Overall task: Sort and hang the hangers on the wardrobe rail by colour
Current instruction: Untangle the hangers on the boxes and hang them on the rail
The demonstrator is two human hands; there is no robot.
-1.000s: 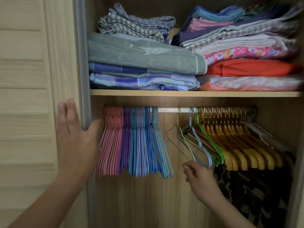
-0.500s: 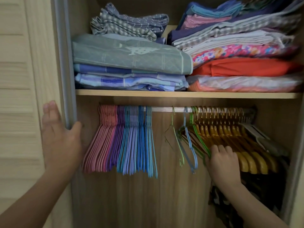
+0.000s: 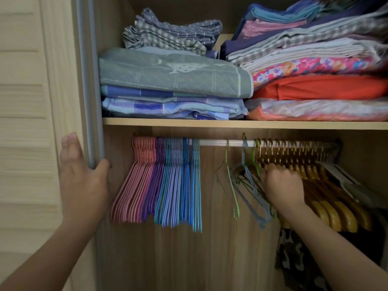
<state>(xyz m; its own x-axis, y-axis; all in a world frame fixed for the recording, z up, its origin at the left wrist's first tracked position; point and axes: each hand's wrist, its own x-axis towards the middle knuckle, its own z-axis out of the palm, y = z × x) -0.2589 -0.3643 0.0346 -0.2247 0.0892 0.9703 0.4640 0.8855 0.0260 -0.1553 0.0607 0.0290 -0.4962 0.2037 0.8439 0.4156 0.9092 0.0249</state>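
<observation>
A metal rail point(image 3: 214, 142) runs under the wardrobe shelf. On its left hang tight groups of pink hangers point(image 3: 134, 185), purple hangers point(image 3: 154, 181) and blue and teal hangers point(image 3: 178, 185). Past a bare stretch of rail hang a loose green hanger point(image 3: 232, 185) and a light blue hanger point(image 3: 249, 192), then many yellow-brown wooden hangers point(image 3: 336, 208). My right hand point(image 3: 281, 185) has its fingers curled round hanger necks at the left end of the wooden group; which ones it holds is hidden. My left hand point(image 3: 81, 181) grips the wardrobe door point(image 3: 31, 122) at its edge, thumb wrapped round it.
The shelf point(image 3: 210, 122) above the rail carries stacks of folded linen point(image 3: 168, 76). A camouflage garment point(image 3: 294, 259) hangs below the wooden hangers at the lower right. The wardrobe's back panel shows behind the gap in the rail.
My right hand rose from below the loose green and blue hangers up to the hanger necks and closed there. My left hand stayed on the door edge.
</observation>
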